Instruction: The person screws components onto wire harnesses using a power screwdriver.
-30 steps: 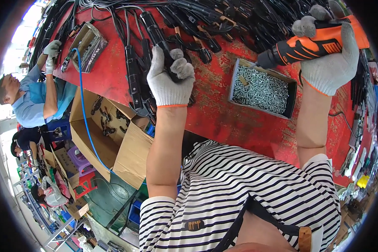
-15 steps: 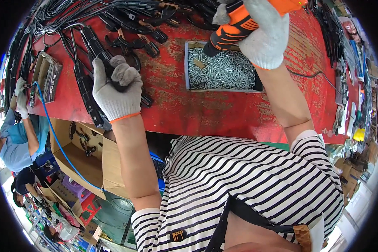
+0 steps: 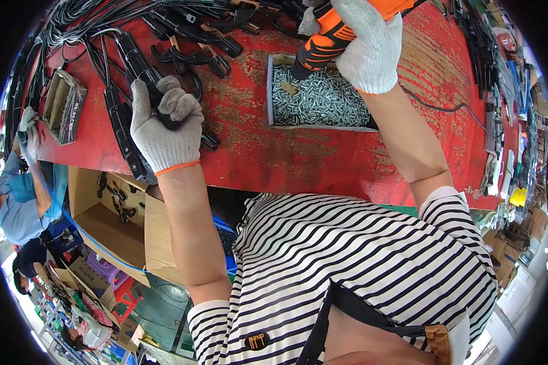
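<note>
My left hand (image 3: pixel 167 125), in a whitish knit glove with dark grey fingertips, is closed around a long black plastic part with a cable (image 3: pixel 134 58); its exact kind is hard to tell. Beside it lies a second long black part (image 3: pixel 123 129) at the hand's left edge. In my right hand (image 3: pixel 374 55), gloved the same way, is an orange and black power screwdriver (image 3: pixel 326 45), tilted down to the left. The screwdriver's dark nose dips into a shallow box (image 3: pixel 271 91) heaped with small silvery screws (image 3: pixel 323 100).
Black clamps (image 3: pixel 210 58) and grey cables (image 3: pixel 73 27) crowd the far left of the red table (image 3: pixel 243 158). A small open box (image 3: pixel 65 109) stands near a co-worker's gloved hands (image 3: pixel 29 137). Below the edge sits an open cardboard carton (image 3: pixel 109 225) with black parts inside.
My right hand and the screwdriver have shifted slightly left over the screws. My left hand keeps its grip. At the left, the co-worker's blue hose has dropped from the table edge toward the carton.
</note>
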The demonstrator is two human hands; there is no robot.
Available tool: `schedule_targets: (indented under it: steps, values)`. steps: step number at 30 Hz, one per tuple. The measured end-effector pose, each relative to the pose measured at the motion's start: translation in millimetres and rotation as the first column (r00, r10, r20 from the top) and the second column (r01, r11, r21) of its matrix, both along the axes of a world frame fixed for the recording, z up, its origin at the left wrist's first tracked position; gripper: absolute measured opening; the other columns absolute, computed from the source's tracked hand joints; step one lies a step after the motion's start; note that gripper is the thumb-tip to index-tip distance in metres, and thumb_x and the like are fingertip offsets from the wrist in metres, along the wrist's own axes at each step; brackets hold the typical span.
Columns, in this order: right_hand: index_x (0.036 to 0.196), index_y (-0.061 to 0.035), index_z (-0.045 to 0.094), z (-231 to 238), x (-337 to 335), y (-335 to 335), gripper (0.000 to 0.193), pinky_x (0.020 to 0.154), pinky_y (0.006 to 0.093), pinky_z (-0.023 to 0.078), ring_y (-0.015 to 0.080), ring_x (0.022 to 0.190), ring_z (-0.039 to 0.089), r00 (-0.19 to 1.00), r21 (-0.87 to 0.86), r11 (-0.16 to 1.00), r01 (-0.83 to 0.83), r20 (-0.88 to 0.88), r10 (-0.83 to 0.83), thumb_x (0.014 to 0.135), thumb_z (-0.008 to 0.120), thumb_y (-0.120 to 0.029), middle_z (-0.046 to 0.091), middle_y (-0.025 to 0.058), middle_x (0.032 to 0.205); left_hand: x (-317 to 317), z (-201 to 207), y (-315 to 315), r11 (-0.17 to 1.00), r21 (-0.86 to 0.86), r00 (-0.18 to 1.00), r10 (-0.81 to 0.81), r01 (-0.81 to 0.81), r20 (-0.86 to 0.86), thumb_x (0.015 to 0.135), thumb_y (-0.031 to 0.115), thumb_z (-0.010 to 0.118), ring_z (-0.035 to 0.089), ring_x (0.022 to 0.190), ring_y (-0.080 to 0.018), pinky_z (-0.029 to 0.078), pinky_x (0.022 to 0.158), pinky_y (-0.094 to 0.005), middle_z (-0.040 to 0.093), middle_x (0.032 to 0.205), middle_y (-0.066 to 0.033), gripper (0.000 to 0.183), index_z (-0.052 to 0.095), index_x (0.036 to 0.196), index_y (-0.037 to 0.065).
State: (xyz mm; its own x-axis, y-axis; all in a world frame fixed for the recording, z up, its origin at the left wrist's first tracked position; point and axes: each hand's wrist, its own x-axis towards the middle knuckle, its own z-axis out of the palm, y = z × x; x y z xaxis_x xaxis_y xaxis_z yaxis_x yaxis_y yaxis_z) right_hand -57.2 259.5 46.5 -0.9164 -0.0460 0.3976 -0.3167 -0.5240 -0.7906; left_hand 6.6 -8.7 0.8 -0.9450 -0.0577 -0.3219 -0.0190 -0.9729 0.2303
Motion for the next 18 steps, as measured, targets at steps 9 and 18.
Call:
schedule_targets:
  steps: [9,18]
  values:
    - [0.124,-0.0047,0.051,14,1,0,0.036,0.061,0.0350,0.057,0.0228,0.068,0.067,1.000,0.005,1.000,0.023,0.011,-0.023,0.095,0.071,-0.015,0.069,0.0158,0.093,-3,3,2,0.999,-0.034,1.000,0.021,-0.021,0.002,0.104,0.037,0.064,0.044,0.058,-0.0118,0.037,0.054,-0.0267,0.053,0.081,-0.0050,0.037,0.055,0.095,0.002]
    - [0.118,-0.0093,0.055,72,14,-20,0.031,0.060,0.0338,0.060,0.0215,0.063,0.068,0.969,0.045,0.972,0.229,-0.100,-0.224,0.100,0.063,-0.034,0.069,0.0131,0.091,-4,9,3,1.000,-0.019,1.000,0.008,-0.008,0.020,0.101,0.047,0.066,0.044,0.059,-0.0108,0.035,0.054,-0.0248,0.050,0.076,-0.0016,0.046,0.056,0.096,0.002]
